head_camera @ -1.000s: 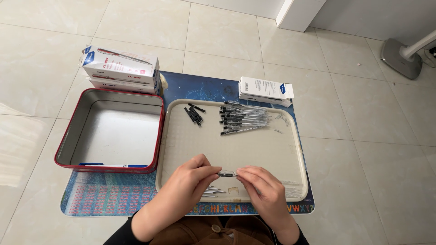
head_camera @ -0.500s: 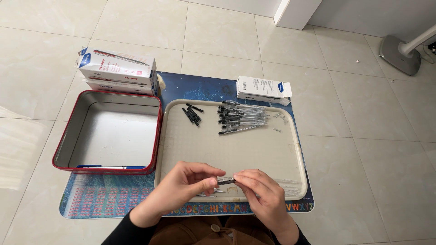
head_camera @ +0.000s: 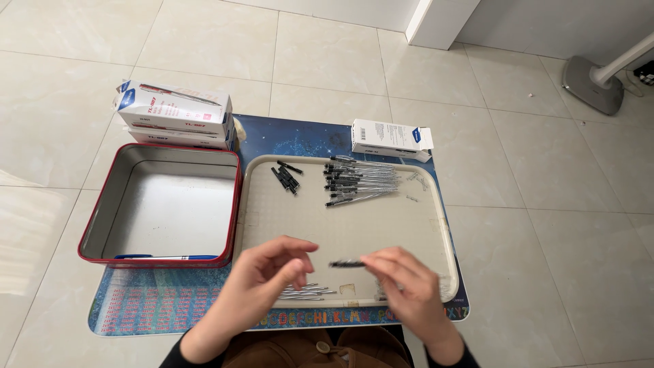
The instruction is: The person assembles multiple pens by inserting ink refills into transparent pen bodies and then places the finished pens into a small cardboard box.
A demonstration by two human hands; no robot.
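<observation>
A red tin with a blue pen sits left of the tray, over which the left hand hovers, fingers loosely curled and holding nothing, while the right hand pinches a short black pen part above loose refills.

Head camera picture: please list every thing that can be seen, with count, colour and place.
Pen part: one, black, held at right fingertips above the tray.
Tray: one, beige, centre of the mat.
Mat: one, blue, on the tiled floor.
Tin box: one, red rim, grey inside, left of the tray.
Blue pen: one, in the tin, near edge.
Pen pile: many, black and clear, far part of tray.
Caps: several, black, left of the pile.
Thin refills: several, silver, near edge of tray.
Stacked cartons: two, white, behind the tin.
Small carton: one, white, behind the tray.
Left hand: open, beside the part.
Right hand: pinching the part.
</observation>
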